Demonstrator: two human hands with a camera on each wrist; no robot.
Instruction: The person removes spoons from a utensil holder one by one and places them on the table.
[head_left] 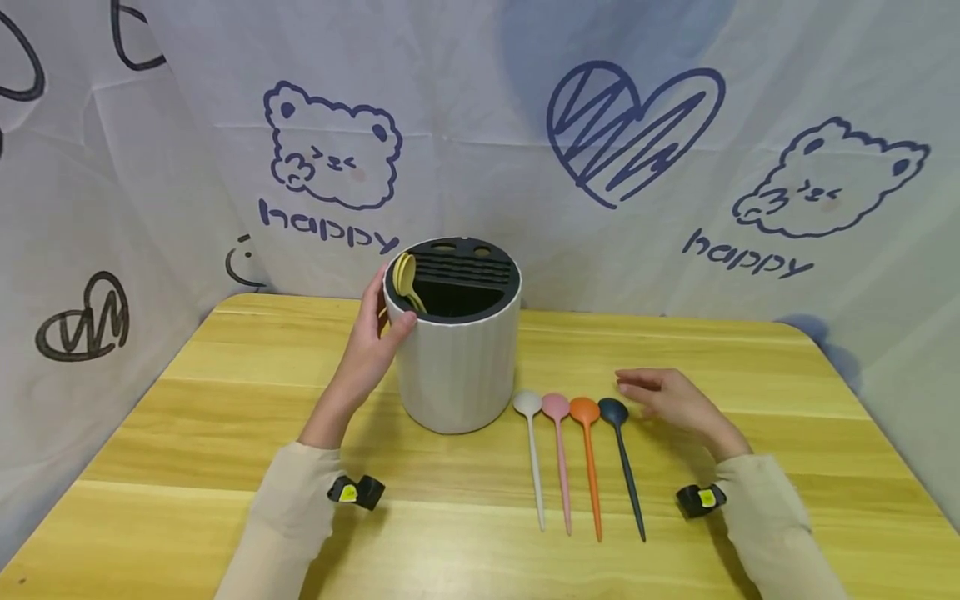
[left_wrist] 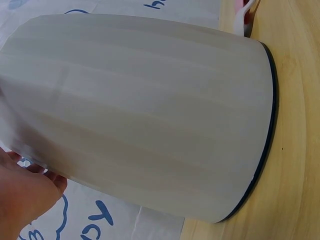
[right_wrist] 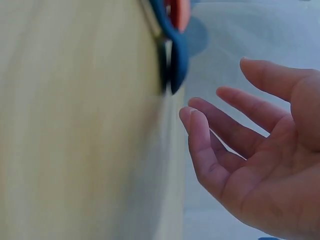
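Note:
A white ribbed utensil holder (head_left: pixel 457 375) with a black slotted top stands on the table. My left hand (head_left: pixel 372 333) grips its left side near the rim, the thumb along the front edge and the fingers partly hidden behind. Yellow spoons (head_left: pixel 406 279) lean in the big opening of the top. To the right of the holder lie a pale grey spoon (head_left: pixel 527 404), a pink spoon (head_left: pixel 557 407), an orange spoon (head_left: pixel 585 410) and a dark blue spoon (head_left: pixel 613 412), bowls away from me. My right hand (right_wrist: pixel 265 145), fingers loosely bent and holding nothing, hovers right of the dark blue spoon's bowl.
The spoons lie side by side on the wooden table (head_left: pixel 247 400), handles toward its front. Behind it hangs a white cloth (head_left: pixel 465 92) with drawn bears and hearts. Each wrist carries a small black camera, the left camera (head_left: pixel 367 492) and the right camera (head_left: pixel 693 502).

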